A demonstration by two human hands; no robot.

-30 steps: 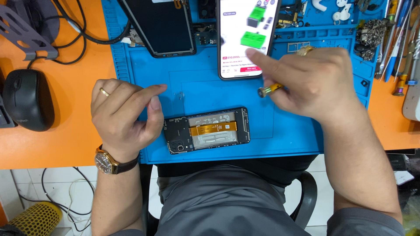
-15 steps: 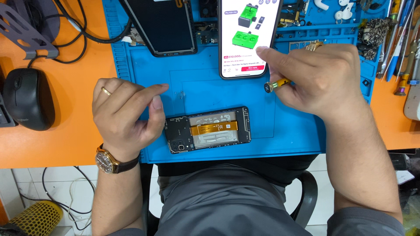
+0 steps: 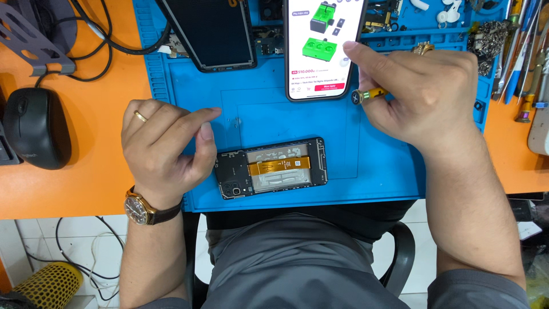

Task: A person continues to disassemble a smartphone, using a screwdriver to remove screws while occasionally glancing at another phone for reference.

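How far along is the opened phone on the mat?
Done: the opened phone lies back cover off, orange flex cable exposed. In hand: the right hand grips a yellow screwdriver while its forefinger touches the lit phone; the left hand rests beside the opened phone. Left: its inner plates look in place.

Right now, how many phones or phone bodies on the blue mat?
3. An opened phone body at the mat's near edge by the left hand; a dark-screened phone top centre; a lit phone under the right hand's fingertip. More may lie beyond frame.
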